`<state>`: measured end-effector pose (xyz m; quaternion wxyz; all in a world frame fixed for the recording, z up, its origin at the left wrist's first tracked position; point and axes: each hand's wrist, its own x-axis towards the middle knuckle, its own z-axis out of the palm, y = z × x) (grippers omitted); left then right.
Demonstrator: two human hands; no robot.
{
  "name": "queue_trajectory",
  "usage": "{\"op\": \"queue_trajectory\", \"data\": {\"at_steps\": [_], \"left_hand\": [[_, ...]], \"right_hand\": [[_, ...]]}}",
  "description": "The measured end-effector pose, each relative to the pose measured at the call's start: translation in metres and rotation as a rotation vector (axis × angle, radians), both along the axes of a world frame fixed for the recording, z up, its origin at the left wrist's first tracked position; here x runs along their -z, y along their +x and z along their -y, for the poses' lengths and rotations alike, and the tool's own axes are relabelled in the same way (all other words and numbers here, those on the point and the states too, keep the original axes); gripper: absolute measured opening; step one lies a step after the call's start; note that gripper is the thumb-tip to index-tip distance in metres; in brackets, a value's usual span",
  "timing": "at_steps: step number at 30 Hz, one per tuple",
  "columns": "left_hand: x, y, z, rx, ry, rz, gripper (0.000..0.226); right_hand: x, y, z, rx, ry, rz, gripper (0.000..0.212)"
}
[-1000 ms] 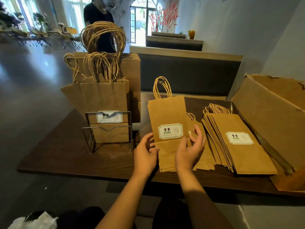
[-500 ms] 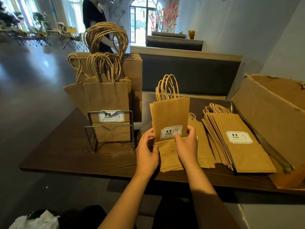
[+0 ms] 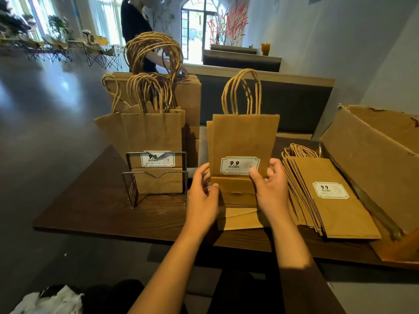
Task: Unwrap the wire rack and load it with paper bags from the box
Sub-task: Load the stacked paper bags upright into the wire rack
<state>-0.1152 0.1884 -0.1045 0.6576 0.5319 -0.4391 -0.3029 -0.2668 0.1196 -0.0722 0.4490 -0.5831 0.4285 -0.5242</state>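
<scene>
Before you: paper bags [image 3: 243, 141], plain kraft brown, twisted tan handles, each with a white label [image 3: 239, 165] edged in green and printed "9.9" in black. Wire rack [image 3: 156, 175], bare silver-grey metal. Table [image 3: 95, 200], dark brown woodgrain. Cardboard box [image 3: 374, 159], matching brown, unprinted. Bench back [image 3: 294, 105], dark grey with a pale wood top.

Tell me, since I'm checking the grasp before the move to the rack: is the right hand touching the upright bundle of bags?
Touching. The head view shows the right hand with its thumb pressed on the front of the upright bundle of bags, fingers wrapped behind its right edge.
</scene>
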Motion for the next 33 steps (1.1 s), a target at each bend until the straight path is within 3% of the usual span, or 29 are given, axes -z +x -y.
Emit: {"op": "queue_trajectory", "data": {"at_steps": [5, 8, 13, 16, 19, 22, 25, 33], "left_hand": [[0.019, 0.004, 0.001, 0.132, 0.347, 0.133, 0.03], [-0.004, 0.007, -0.002, 0.117, 0.299, 0.154, 0.031], [-0.072, 0.024, -0.017, 0.109, 0.168, 0.142, 0.03], [-0.107, 0.048, -0.031, 0.106, 0.094, 0.087, 0.018], [-0.116, 0.089, -0.036, -0.114, 0.033, -0.026, 0.02], [-0.103, 0.133, -0.037, -0.338, 0.125, 0.222, 0.027], [-0.087, 0.158, -0.036, -0.346, 0.316, 0.533, 0.029], [-0.064, 0.179, -0.025, -0.226, 0.402, 0.626, 0.042]], "right_hand": [[0.022, 0.008, -0.006, -0.064, 0.104, -0.081, 0.022], [0.008, 0.012, -0.006, -0.078, 0.049, -0.064, 0.02], [-0.043, 0.022, -0.007, -0.186, -0.127, -0.031, 0.039], [-0.073, 0.044, -0.007, -0.226, -0.193, 0.008, 0.037], [-0.087, 0.077, -0.001, -0.247, -0.163, 0.106, 0.033], [-0.09, 0.112, 0.007, -0.29, -0.074, 0.145, 0.031], [-0.089, 0.141, 0.013, -0.3, -0.062, 0.147, 0.029], [-0.08, 0.177, 0.025, -0.333, -0.005, 0.108, 0.019]]}}
